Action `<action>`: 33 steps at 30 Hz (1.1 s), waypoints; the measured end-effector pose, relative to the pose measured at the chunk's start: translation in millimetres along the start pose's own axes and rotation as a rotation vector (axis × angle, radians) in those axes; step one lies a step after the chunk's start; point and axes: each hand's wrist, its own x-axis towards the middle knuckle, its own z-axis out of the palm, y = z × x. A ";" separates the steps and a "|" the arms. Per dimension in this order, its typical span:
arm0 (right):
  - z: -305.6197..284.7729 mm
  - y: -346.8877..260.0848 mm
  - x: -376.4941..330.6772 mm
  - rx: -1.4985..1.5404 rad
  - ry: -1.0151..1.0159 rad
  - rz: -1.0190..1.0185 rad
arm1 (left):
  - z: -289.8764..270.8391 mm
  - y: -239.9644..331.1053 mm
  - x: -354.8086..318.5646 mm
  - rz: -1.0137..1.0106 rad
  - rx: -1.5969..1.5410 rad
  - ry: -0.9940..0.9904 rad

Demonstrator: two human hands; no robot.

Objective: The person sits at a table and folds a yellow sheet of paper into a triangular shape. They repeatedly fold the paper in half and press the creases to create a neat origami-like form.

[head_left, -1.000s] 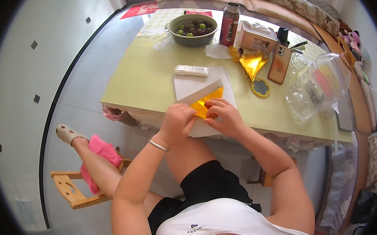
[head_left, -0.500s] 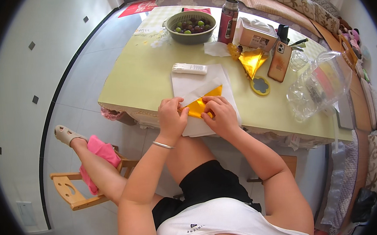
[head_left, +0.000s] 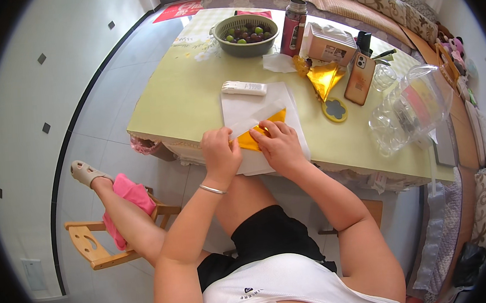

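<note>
A sheet of gold foil paper (head_left: 248,141) lies slanted on white paper sheets (head_left: 241,110) at the table's near edge. Along its upper side runs a whitish strip (head_left: 258,117). My left hand (head_left: 220,150) has thumb and finger pinched at the foil's left end. Bent fingers of my right hand (head_left: 279,144) grip the foil near its middle, partly covering it. Just above the hands, a white box cutter-like plastic tool (head_left: 244,88) rests on the sheets. To the right are a gold foil cone (head_left: 325,80) and a small yellow flower-shaped mirror (head_left: 335,110).
A colander of grapes (head_left: 244,37), a red thermos (head_left: 293,27) and a tissue box (head_left: 330,43) stand at the back. A phone (head_left: 360,79) and a clear plastic container (head_left: 412,108) are on the right. A wooden chair (head_left: 88,244) is at the lower left.
My right hand has shifted slightly left along the gold foil, its fingers now flatter on it. Less of the foil's lower part shows; my left hand stays nearly in place.
</note>
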 end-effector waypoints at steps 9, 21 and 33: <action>-1.9 -1.0 -1.1 -0.051 -0.022 -0.009 | -9.7 4.2 -23.8 0.487 0.239 0.013; -22.8 20.4 18.0 0.194 -0.041 0.102 | -4.5 11.9 19.4 0.165 0.292 -0.015; -31.9 52.3 66.8 -0.081 -0.206 -0.321 | -14.5 21.6 46.2 0.200 0.208 -0.307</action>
